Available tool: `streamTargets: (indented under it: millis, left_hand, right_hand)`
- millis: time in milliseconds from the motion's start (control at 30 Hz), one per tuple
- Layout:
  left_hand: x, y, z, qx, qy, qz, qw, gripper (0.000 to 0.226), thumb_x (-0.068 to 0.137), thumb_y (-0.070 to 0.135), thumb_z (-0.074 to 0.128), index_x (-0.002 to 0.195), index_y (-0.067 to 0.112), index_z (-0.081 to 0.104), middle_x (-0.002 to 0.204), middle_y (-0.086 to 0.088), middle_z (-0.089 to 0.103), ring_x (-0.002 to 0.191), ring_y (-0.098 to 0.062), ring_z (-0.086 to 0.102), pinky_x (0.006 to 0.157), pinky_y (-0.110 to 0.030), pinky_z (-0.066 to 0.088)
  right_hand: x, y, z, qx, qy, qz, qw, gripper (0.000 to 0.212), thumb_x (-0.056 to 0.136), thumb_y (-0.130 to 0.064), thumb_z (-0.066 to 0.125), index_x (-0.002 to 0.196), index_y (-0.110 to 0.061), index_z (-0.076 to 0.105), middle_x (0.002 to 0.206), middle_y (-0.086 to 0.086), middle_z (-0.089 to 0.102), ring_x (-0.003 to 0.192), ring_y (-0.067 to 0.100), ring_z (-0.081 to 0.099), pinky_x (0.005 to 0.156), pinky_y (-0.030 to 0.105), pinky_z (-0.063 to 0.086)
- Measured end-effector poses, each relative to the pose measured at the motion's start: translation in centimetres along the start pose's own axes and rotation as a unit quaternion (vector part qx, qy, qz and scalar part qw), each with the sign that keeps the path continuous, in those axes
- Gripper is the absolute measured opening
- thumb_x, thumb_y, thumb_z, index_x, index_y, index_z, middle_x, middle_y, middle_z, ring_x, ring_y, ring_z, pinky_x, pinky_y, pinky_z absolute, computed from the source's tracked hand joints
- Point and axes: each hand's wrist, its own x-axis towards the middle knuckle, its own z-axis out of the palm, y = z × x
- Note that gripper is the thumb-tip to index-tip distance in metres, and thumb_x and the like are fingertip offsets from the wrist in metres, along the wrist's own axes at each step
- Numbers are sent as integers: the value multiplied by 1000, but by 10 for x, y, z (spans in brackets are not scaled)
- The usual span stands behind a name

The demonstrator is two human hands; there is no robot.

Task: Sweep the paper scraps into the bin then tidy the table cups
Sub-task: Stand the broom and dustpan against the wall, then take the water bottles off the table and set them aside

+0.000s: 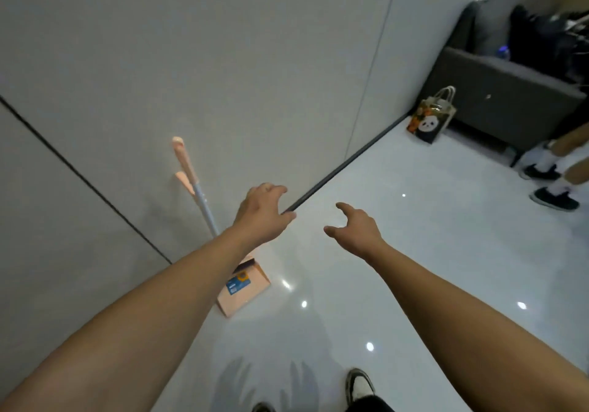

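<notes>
1. Broom [199,188] and dustpan [245,287], both pale pink, stand together against the wall [223,45] at about ten o'clock from the person's feet; no paper scraps, bin, cups or table show in this view.
2. Left hand [263,212] is held out over the set, fingers spread and loosely bent, holding nothing; right hand [353,228] reaches forward at one o'clock, thumb and fingers apart in a wide curl, also holding nothing.
3. Long axis of the broom runs from the dustpan on the floor [414,252] up toward eleven o'clock, its pink grips leaning on the wall; the left forearm crosses in front of the lower shaft, so where broom meets dustpan is probably hidden rather than missing.
4. Left hand is the nearer of the two, just to the three o'clock side of the shaft; the right hand lies well apart from it, so I judge the left is better placed to take the handle.
5. Edges: the wall closes off everything from nine to twelve o'clock, with a dark skirting line running toward one o'clock; open glossy floor lies from one to five o'clock.
6. Farther off at two o'clock stand a panda gift bag [430,118] and a grey sofa [510,93], with another person's shoes [548,185] near them; all well apart from the broom.
</notes>
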Motion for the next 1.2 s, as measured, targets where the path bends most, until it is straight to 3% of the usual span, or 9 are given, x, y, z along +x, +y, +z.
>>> streamTargets:
  millis: [300, 633, 867, 1200]
  left_hand:
    - [44, 290, 128, 20, -96, 204, 974, 65, 84, 51, 60, 140, 27, 40, 146, 1, 37, 135, -21, 29, 105, -38, 34]
    - [24, 614, 308, 50, -222, 380, 897, 64, 83, 51, 61, 140, 28, 41, 146, 2, 38, 134, -20, 32, 105, -37, 36]
    - [31, 753, 403, 57, -295, 455, 839, 66, 84, 50, 60, 142, 28, 38, 148, 2, 35, 135, -19, 30, 105, -37, 36]
    - [118, 917, 515, 57, -364, 504, 781, 66, 85, 50, 59, 143, 27, 37, 149, 1, 33, 135, -21, 30, 103, -36, 34]
  right_hand:
    - [-63, 242, -161, 51, 144, 148, 977, 79, 83, -47, 66, 152, -30, 31, 149, 7, 41, 135, 31, 36, 105, 43, 40]
    - [-166, 514, -316, 153, 256, 328, 896, 79, 83, -47, 67, 152, -29, 32, 148, 6, 41, 136, 30, 37, 106, 42, 40]
    - [-185, 626, -370, 205, 300, 419, 832, 79, 80, -48, 68, 150, -30, 35, 143, 7, 46, 130, 30, 43, 102, 42, 44]
    - [-140, 748, -457, 268, 327, 518, 744, 80, 81, -45, 70, 150, -24, 35, 138, 12, 46, 123, 33, 48, 99, 45, 48]
